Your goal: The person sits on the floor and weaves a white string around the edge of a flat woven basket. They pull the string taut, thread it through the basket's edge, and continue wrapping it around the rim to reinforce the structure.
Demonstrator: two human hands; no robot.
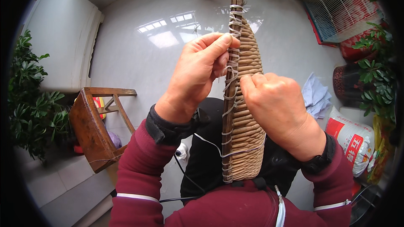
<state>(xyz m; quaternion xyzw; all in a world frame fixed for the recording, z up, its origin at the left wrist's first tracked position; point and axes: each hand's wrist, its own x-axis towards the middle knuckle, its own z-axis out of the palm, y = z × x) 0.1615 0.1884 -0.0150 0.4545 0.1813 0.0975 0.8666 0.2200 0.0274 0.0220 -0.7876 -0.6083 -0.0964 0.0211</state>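
A long wicker piece of tightly packed stalks [249, 64] stands edge-up between my knees, pointing away from me. Brown wooden strips [228, 123] run along its left edge, wrapped in many turns of white cord [233, 71]; several loops near the middle hang loose. My left hand [202, 63] is at the strips' upper half, thumb and forefinger pinched together on the cord. Against the right face of the stalks, my right hand [273, 104] has its fingers curled in; what lies inside them is hidden. One loose strand [243, 153] crosses the lower stalks.
A white cord spool [181, 152] rests on the floor by my left leg. Left stands a wooden stool [94, 129], beside a leafy plant [34, 101]. To the right are a white cloth [315, 96], a printed sack [350, 142] and a wire cage [344, 9]. A black cable [186, 171] passes my lap.
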